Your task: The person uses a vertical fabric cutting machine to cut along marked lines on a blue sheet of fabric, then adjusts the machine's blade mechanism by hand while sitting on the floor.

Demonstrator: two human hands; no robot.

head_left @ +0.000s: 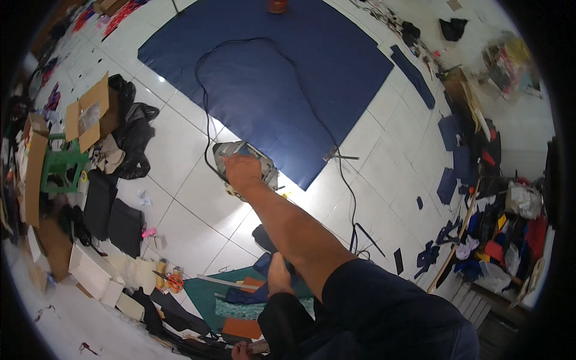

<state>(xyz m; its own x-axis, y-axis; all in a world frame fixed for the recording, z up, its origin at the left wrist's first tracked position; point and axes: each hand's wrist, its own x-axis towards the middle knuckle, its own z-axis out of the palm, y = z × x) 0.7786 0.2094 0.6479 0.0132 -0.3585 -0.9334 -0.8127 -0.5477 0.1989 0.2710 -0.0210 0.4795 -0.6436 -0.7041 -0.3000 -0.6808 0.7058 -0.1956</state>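
Observation:
My right hand (pixel 245 171) is closed round the top of a grey corded power tool (pixel 264 165). The tool stands at the near left edge of a large dark blue sheet (pixel 300 78) spread on the tiled floor; its underside is hidden. A black cord (pixel 204 90) loops from it across the sheet and comes back down on the right. At the lower edge, a small part of my left hand (pixel 241 350) shows, cut off by the picture, with its fingers unclear. My bare foot (pixel 278 276) rests by a green cloth (pixel 201 300).
Orange-handled scissors (pixel 174 282) and thread spools (pixel 161 266) lie at lower left. A cardboard box (pixel 93 114), black bags (pixel 137 138) and a green plastic stool (pixel 60 168) stand left. A small metal piece (pixel 330 155) sits at the sheet's right edge. Heaped fabric scraps (pixel 498 246) fill the right.

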